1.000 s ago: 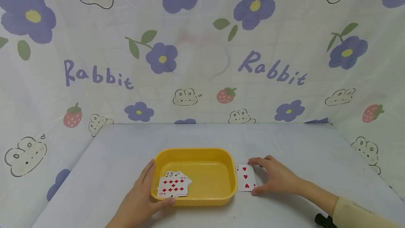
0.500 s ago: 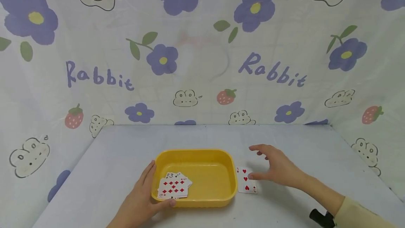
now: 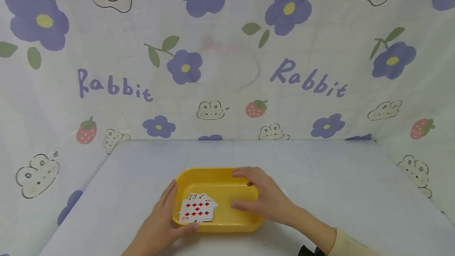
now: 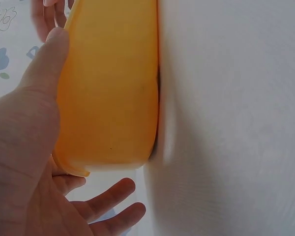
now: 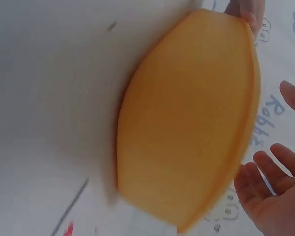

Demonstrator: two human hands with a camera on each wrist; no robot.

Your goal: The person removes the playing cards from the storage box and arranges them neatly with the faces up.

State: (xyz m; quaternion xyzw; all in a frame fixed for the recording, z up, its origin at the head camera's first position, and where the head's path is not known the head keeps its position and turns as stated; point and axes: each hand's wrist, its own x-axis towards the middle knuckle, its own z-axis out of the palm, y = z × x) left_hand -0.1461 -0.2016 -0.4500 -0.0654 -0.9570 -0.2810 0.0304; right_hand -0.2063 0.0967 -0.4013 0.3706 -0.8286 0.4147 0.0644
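Note:
A yellow plastic tray [image 3: 227, 192] stands on the table, with several playing cards [image 3: 197, 210] fanned in its left front corner, a nine of diamonds on top. My left hand [image 3: 158, 220] grips that corner, thumb along the near rim and fingers at the left end; the left wrist view has its other fingers [image 4: 118, 196] spread beyond the tray. Over the tray's right half hovers my right hand [image 3: 268, 198], thumb and fingers apart, holding nothing. The three of hearts [image 5: 69, 228] lies on the table to the tray's right, mostly hidden in the head view by that hand.
The white table [image 3: 106, 204] runs back to a hanging cloth [image 3: 227, 70] printed with flowers, rabbits and strawberries. A black object [image 3: 311, 251] sits by the right sleeve at the bottom edge.
My right hand left the three of hearts on the table, lifted with its fingers spreading, then moved left over the tray. The left hand has stayed on the tray's corner.

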